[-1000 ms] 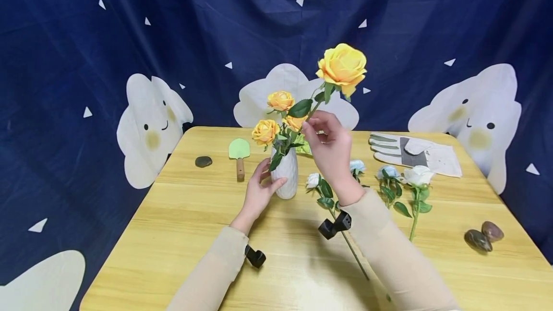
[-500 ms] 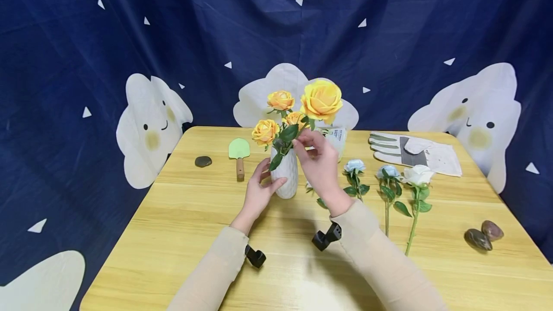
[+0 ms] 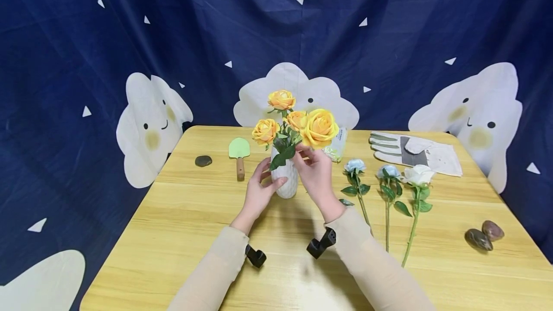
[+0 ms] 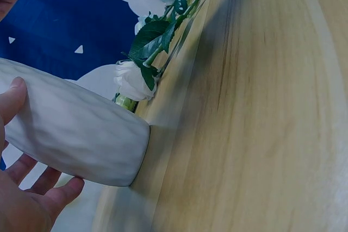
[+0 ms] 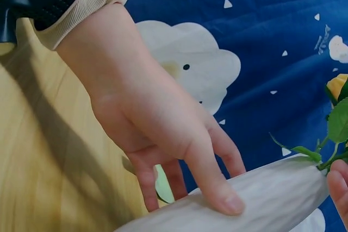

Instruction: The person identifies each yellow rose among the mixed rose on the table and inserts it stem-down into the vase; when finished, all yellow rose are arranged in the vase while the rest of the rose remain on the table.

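Fingers [image 3: 270, 179] of the left hand [image 3: 259, 191] are wrapping the vase [image 3: 286, 176] at mid-bench; the right hand [image 3: 315, 172] is pinching the rose [image 3: 320, 127] stem at its mouth. Risk: a sideways push is likely tipping this top-heavy vase.

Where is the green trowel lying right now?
In the head view, the trowel lies on the table's far left, between the dark stone and the vase.

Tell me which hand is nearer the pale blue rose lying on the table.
Right. The right hand is at the vase's right side, just left of the blue rose; the left hand holds the vase's far side.
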A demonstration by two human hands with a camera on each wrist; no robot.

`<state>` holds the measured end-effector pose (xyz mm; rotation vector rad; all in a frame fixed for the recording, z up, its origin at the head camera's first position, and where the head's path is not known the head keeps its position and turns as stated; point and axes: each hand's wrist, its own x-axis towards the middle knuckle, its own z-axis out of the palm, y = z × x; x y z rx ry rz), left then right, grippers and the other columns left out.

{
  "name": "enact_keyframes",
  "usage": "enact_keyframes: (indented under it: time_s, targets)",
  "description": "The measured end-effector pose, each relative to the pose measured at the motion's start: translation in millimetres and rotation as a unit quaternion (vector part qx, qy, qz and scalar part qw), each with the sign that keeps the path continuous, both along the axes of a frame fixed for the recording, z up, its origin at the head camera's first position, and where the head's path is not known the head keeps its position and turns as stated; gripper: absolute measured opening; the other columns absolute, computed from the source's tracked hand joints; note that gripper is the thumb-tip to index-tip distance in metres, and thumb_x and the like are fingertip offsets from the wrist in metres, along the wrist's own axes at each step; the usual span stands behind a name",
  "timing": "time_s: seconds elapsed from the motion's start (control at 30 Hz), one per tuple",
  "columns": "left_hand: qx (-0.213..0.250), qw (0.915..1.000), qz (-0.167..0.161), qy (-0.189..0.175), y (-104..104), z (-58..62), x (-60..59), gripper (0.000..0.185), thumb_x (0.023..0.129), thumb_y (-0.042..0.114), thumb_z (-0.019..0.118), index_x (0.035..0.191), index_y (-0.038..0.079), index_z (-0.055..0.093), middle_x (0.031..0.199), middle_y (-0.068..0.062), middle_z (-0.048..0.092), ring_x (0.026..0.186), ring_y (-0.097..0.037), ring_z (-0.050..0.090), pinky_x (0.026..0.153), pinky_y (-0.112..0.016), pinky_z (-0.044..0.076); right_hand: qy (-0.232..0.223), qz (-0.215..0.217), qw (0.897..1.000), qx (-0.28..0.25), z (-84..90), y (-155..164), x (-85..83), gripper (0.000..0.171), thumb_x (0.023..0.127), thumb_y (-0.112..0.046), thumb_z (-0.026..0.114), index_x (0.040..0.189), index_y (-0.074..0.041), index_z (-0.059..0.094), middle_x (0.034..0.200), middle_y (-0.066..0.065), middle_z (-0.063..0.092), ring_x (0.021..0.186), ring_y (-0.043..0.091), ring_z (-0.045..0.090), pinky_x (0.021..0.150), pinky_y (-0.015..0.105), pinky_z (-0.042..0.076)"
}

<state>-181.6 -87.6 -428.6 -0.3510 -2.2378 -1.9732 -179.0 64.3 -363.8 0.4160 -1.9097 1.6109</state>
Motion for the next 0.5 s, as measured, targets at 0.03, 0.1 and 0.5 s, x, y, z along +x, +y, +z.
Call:
enact_keyframes:
  time_s: [0.03, 0.1, 0.5]
  targets:
    - [-0.002, 1.0000, 0.000, 0.000, -0.1, 0.2, 0.1, 0.061, 0.082, 0.011, 0.072, 0.136, 0.007, 0.043, 0.126, -0.021, 0.049, 0.111, -0.039, 0.049, 0.091, -0.049, 0.044, -0.001, 0.005, 1.000, -0.009, -0.9, -0.5, -0.4, 0.003, 0.083, 0.007, 0.064, 0.086, 0.007, 0.064, 0.079, 0.018, 0.068, 0.065, 0.029, 0.063, 0.054, 0.017, 0.048]
    - [-0.004, 1.0000, -0.001, -0.001, -0.1, 0.6, 0.4, 0.061, 0.082, 0.012, 0.072, 0.136, 0.007, 0.043, 0.127, -0.021, 0.048, 0.112, -0.039, 0.049, 0.091, -0.049, 0.044, 0.000, 0.018, 0.999, -0.030, -1.5, -1.3, -0.1, 0.004, 0.083, 0.010, 0.063, 0.086, 0.009, 0.062, 0.081, 0.021, 0.067, 0.064, 0.030, 0.062, 0.053, 0.017, 0.048]
    - [-0.005, 1.0000, 0.000, -0.003, 0.1, 3.3, 1.8, 0.061, 0.083, 0.011, 0.071, 0.136, 0.007, 0.043, 0.127, -0.022, 0.048, 0.111, -0.040, 0.048, 0.091, -0.050, 0.044, -0.004, 0.051, 0.996, -0.066, 4.7, 4.2, 8.9, 0.009, 0.081, 0.012, 0.063, 0.088, 0.014, 0.057, 0.082, 0.029, 0.062, 0.066, 0.012, 0.059, 0.055, 0.027, 0.053]
